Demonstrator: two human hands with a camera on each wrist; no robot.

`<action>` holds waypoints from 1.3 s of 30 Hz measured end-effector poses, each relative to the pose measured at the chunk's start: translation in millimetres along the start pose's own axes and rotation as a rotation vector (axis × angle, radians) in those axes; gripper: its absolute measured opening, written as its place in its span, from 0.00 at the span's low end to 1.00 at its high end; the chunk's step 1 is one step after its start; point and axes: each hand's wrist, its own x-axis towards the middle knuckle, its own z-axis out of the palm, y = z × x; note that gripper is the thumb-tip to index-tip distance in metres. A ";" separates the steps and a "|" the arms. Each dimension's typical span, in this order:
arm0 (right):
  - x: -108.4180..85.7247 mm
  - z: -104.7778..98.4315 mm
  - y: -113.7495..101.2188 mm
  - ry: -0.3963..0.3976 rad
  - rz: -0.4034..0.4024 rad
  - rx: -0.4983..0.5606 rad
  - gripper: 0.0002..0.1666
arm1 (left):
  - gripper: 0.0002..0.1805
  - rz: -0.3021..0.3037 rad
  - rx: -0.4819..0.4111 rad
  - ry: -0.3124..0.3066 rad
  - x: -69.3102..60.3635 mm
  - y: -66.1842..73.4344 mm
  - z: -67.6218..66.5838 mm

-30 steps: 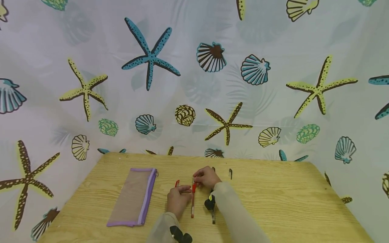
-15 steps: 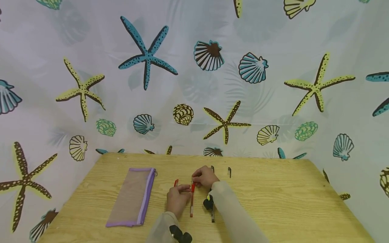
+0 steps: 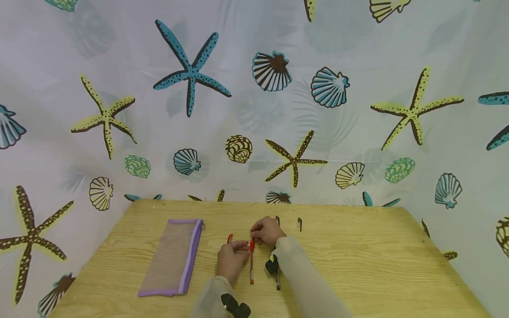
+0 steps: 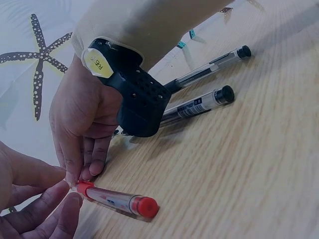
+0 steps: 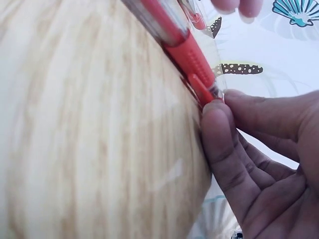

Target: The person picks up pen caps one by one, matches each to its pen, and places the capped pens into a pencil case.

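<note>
The red pen [image 3: 251, 267] lies lengthwise on the tabletop [image 3: 358, 260], between the two hands, its far end at the right hand [image 3: 269, 232]. The likeliest trouble here is a crooked push or pull on the cap [image 5: 201, 89]: if the fingers work it off the pen's line, the tip could be bent or leave ink on a fingertip. A round barrel could also roll, since the left hand [image 3: 232, 258] cannot be clearly seen bracing it. The right wrist's camera [image 3: 272, 265] and sleeve hang over the black pens [image 4: 199, 105], so a sideways sweep of that arm might knock them askew, perhaps toward the loose black cap [image 3: 299, 224] on the far right.

The right hand's grip is nearly closed, thumb and finger pinching the clear end of the cap beside its red clip. The left grip is partly spread, fingers loosely bent, the tips near the pen's red collar [image 5: 193, 62]; whether they touch it I cannot tell. A second red pen [image 3: 229, 237] shows just beyond the left hand, and the mesh pouch [image 3: 171, 258] lies to the left.
</note>
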 end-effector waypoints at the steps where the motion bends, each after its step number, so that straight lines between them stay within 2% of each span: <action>1: -0.1 -0.2 0.1 0.000 0.001 -0.001 0.07 | 0.14 0.000 0.000 -0.001 -0.3 0.2 0.0; 20: -3.8 -1.8 4.7 0.005 0.017 0.021 0.07 | 0.13 0.005 0.016 0.004 -2.0 1.0 2.7; 27: -4.3 -5.8 7.7 0.014 -0.006 -0.028 0.09 | 0.13 0.022 0.041 0.020 -3.4 2.0 5.1; 31: -4.5 -10.6 6.3 0.035 -0.025 -0.053 0.11 | 0.14 0.020 0.009 0.003 -2.5 2.2 6.6; 34: -6.3 -16.3 3.2 0.043 -0.040 -0.054 0.12 | 0.15 0.012 -0.055 -0.017 -1.0 2.2 8.4; 39: -11.9 -25.9 -1.3 0.046 -0.067 -0.039 0.14 | 0.16 0.030 -0.162 -0.057 -1.6 1.5 11.2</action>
